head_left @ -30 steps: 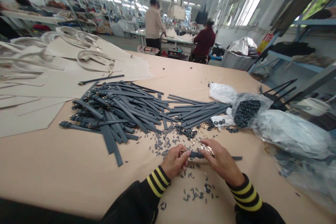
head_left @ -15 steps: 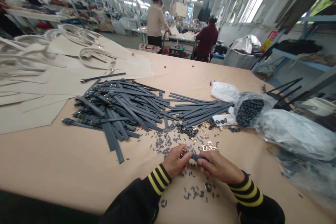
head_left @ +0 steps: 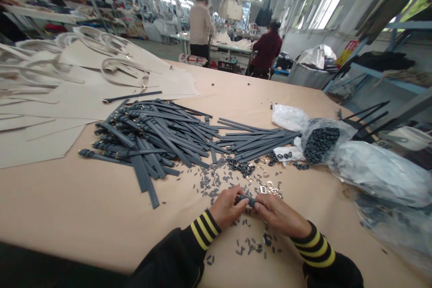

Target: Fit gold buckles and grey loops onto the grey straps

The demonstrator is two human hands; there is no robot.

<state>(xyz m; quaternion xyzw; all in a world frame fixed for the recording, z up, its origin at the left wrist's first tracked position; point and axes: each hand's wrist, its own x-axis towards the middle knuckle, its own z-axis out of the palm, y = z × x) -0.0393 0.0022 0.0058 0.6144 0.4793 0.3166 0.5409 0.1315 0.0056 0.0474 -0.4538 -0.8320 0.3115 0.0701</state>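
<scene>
Between my two hands is a dark blue-grey strap (head_left: 250, 201), held just above the table. My left hand (head_left: 229, 206) is closed on its left end, thumb pressed along it. My right hand (head_left: 280, 213) pinches the strap from the other side, and much of its length is hidden by the fingers. Around and below the hands lie many small dark pieces (head_left: 251, 247). Gold buckles (head_left: 269, 187) lie just beyond my right hand, and dark loops (head_left: 239, 167) sit farther back.
A big heap of dark straps with buckles (head_left: 158, 132) lies to the left, with a bundle of plain straps (head_left: 259, 141) beside it. Clear plastic bags (head_left: 381, 171) stand at the right. Beige panels (head_left: 50, 130) cover the far left. People work at tables behind.
My hands have stayed in nearly the same place on the strap. The gold metal that showed at my left fingers is no longer visible. My right hand has shifted slightly left.
</scene>
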